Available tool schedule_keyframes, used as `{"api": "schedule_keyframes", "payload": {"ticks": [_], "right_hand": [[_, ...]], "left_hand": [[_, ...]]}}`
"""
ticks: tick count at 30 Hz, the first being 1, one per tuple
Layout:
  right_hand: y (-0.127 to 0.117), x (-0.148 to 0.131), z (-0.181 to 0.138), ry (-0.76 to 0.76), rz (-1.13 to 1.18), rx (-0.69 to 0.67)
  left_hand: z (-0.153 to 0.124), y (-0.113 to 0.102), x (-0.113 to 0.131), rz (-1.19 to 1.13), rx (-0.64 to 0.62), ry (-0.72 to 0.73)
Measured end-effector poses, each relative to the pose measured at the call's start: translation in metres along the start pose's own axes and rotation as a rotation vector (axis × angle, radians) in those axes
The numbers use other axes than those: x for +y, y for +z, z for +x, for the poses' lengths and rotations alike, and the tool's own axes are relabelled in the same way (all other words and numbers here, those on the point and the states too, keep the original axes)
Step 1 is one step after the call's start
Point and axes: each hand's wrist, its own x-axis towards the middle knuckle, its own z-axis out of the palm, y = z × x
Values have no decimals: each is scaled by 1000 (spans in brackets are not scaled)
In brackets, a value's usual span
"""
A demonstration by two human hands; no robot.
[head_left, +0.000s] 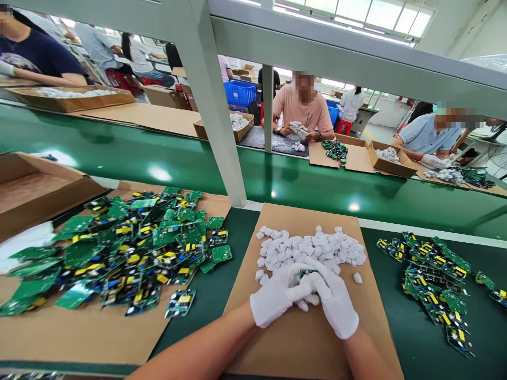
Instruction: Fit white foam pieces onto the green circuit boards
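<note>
White gloves cover both my hands, which meet over a sheet of cardboard. Between the fingers of my left hand and my right hand, a small green circuit board shows. Most of it is hidden by the gloves. Both hands are closed around it. Just beyond them lies a heap of small white plastic pieces, a few of them loose at its edges. Whether a white piece is also in my fingers cannot be made out.
Left lies a large pile of circuit boards on cardboard, beside an open carton. A smaller group of boards sits right. A grey metal post rises before the green conveyor belt. Gloved co-workers sit across it.
</note>
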Motion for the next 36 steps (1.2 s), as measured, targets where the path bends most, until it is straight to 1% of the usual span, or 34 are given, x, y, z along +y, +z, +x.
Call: {"api": "schedule_keyframes", "payload": {"ticks": [4,8,11,13,17,21,23,26,28,32,34,35,36], "right_hand": [[1,-1,2,-9,22,-36],[-1,0,3,2,10,27],[-1,0,2,-20,25,16],[1,0,1,-44,-5,-2],[3,-2,0,-59,-116,37],[1,-5,2,-113,-40,-61],[0,-7,2,-124,-40,-56],[-1,-5,0,-86,-77,-22],[-3,0,-3,-81,-27,-38],[-7,13,-7,-178,148,-56],[-7,17,-5,-206,196,-95],[-6,18,-3,-219,216,-121],[-4,18,0,-225,233,-144]], "left_hand": [[1,0,-1,0,34,14],[0,-3,1,-188,-87,-14],[1,-5,1,-288,-101,-25],[2,-6,0,-282,-91,-17],[3,-5,-3,-219,-77,-16],[3,-6,-3,-215,-42,-20],[4,-7,-2,-222,-64,-18],[5,-7,-1,-162,-93,-16],[4,-8,-2,-121,-113,-3],[0,-8,6,-98,-140,39],[4,-13,19,2,-113,125],[10,-18,28,100,-79,186],[19,-25,39,224,-15,245]]}}
